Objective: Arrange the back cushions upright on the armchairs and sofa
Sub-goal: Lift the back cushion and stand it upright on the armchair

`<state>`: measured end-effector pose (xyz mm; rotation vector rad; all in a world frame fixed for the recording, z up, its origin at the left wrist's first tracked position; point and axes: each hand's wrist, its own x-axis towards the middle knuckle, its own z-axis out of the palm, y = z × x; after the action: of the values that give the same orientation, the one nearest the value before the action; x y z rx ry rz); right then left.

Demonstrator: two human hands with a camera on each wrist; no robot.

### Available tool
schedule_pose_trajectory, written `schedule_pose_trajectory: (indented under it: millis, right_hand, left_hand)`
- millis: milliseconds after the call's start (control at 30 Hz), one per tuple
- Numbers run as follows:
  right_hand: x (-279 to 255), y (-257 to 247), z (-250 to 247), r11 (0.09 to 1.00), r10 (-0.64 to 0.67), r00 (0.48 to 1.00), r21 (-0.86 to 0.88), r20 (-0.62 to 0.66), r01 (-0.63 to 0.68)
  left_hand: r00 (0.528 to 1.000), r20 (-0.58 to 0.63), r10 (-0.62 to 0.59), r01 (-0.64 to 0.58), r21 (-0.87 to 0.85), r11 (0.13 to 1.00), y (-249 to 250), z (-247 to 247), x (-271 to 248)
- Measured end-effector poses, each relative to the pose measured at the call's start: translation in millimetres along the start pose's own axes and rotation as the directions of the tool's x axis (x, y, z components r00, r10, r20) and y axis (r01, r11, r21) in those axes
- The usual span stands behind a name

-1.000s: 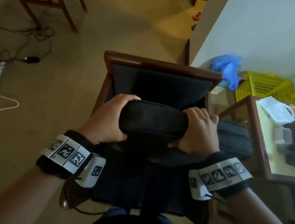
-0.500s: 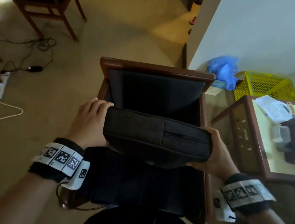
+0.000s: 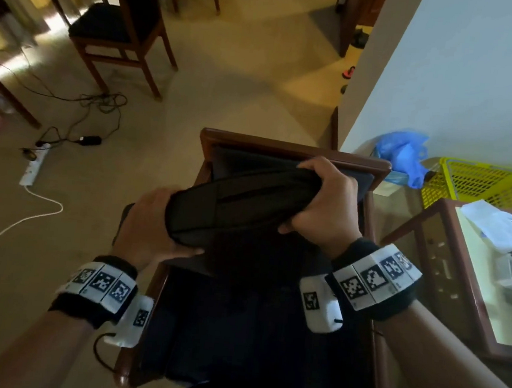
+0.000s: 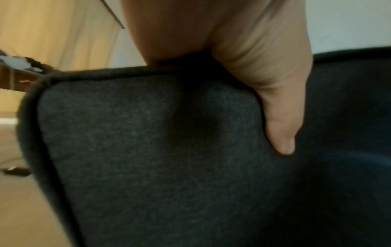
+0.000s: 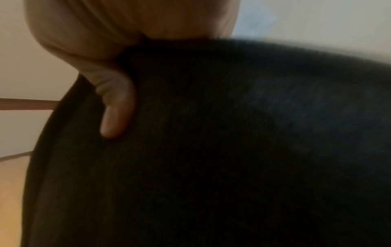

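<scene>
- The dark back cushion [image 3: 241, 205] is up in the air over the seat of the wooden armchair [image 3: 295, 154], tilted so its right end is higher and closer to the chair's back
- The left hand [image 3: 150, 224] holds the cushion's left end, with the thumb [image 4: 281, 127] pressed flat on the cloth face and the other fingers wrapped round the far side, clamped on the cushion
- The right hand [image 3: 325, 206] holds the cushion's right end, fingers curled over the top edge and the thumb [image 5: 116, 113] pushed into the cloth, so it grips the cushion tight
- The armchair has a dark seat pad [image 3: 236, 331] under the cushion, and a dark pad stands against its back
- Right of the armchair is a small wooden table with a glass top [image 3: 471, 305], and a white paper thing [image 3: 490, 223] lies on it
- Behind that table, by the wall, are a yellow basket [image 3: 472, 185] and a blue plastic bag [image 3: 403, 154], just beside each other
- Left of the armchair, on the floor, a white power strip [image 3: 32, 168] lies with a white cord and some dark wires [image 3: 101, 103] near it
- Far behind the armchair, to the left, stands a wooden dining chair [image 3: 114, 26] with a dark seat
</scene>
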<state>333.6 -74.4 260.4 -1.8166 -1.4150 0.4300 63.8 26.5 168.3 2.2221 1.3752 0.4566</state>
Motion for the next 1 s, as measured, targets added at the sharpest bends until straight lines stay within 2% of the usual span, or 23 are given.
schedule_pose_trajectory:
  millis: [100, 200, 267, 367, 467, 533, 600, 667, 767, 833, 900, 1000]
  right_hand:
    - [20.2, -62.3, 4.2, 0.969, -0.163, 0.985, -0.175, 0.062, 0.171]
    - [30.9, -103.1, 19.9, 0.896, -0.276, 0.950, -0.320, 0.145, 0.308]
    - [40.7, -111.8, 43.2, 0.833, -0.287, 0.939, -0.434, 0.191, 0.343]
    - [60.5, -86.3, 92.5, 0.792, -0.193, 0.944, -0.525, 0.269, 0.311]
    - [70.7, -6.6, 135.3, 0.812, -0.007, 0.933, -0.542, 0.360, 0.215]
    - [61.9, 59.5, 138.1, 0.787, 0.197, 0.916, -0.614, 0.351, 0.066]
    - [41.8, 118.6, 125.6, 0.714, 0.374, 0.869, -0.699, 0.325, -0.046]
    - [22.2, 162.9, 108.2, 0.652, 0.470, 0.827, -0.752, 0.308, -0.090]
    - [6.9, 199.5, 83.2, 0.607, 0.642, 0.733, -0.734, 0.226, -0.305]
    - [8.4, 215.1, 68.2, 0.608, 0.666, 0.730, -0.679, 0.154, -0.412]
    - [21.4, 228.2, 55.2, 0.639, 0.630, 0.775, -0.603, 0.056, -0.476]
    - [57.1, 245.8, 40.7, 0.711, 0.574, 0.815, -0.450, -0.073, -0.541]
  left_hand:
    - [0.990, -0.060, -0.131, 0.118, -0.180, 0.976, -16.5, 5.7, -7.1]
    - [0.978, -0.008, -0.209, 0.194, -0.336, 0.922, -21.2, 18.9, 2.8]
    - [0.970, 0.066, -0.233, 0.241, -0.364, 0.900, -23.4, 30.2, 17.7]
    - [0.965, 0.150, -0.214, 0.257, -0.399, 0.880, -26.7, 49.8, 40.3]
    - [0.964, 0.216, -0.157, 0.246, -0.491, 0.836, -26.3, 63.4, 52.5]
    - [0.943, 0.286, -0.167, 0.289, -0.461, 0.839, -32.7, 66.5, 54.2]
    - [0.910, 0.363, -0.201, 0.345, -0.395, 0.851, -46.5, 69.2, 51.7]
    - [0.892, 0.406, -0.197, 0.351, -0.348, 0.869, -58.3, 73.8, 47.8]
    - [0.895, 0.375, -0.241, 0.320, -0.163, 0.934, -66.4, 86.7, 50.8]
    - [0.907, 0.299, -0.298, 0.321, -0.032, 0.946, -65.9, 90.6, 67.8]
    - [0.912, 0.257, -0.320, 0.321, 0.041, 0.946, -64.1, 90.4, 96.5]
    - [0.909, 0.265, -0.323, 0.332, 0.010, 0.943, -60.0, 90.5, 148.4]
